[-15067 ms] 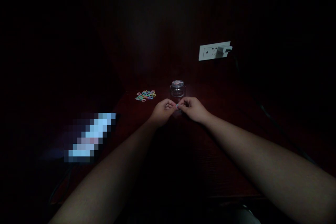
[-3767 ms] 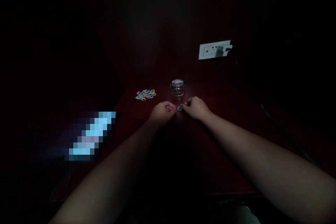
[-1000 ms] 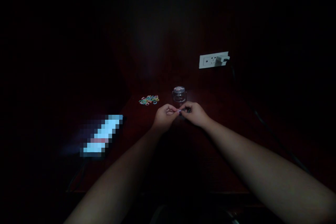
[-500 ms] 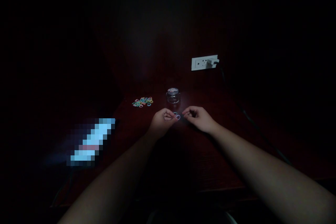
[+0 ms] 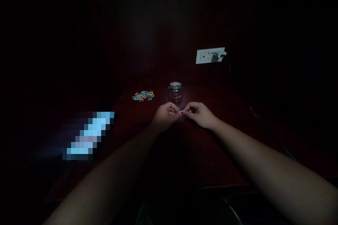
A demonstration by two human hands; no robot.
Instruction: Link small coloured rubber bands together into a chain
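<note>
The scene is very dark. My left hand and my right hand meet over a dark red table, fingertips pinched together on a small pale ring-shaped band held between them. Just behind the hands stands a small clear jar with a lid. A pile of several small coloured bands lies to the jar's left, apart from both hands.
A lit, blurred-out screen lies on the table at the left. A white wall socket with a plug in it sits behind at the right, and its dark cable runs down along the right side.
Half a second ago my hands were apart, with the left pinching the band. Now the right hand has closed in and both pinch it. The view has shifted slightly.
</note>
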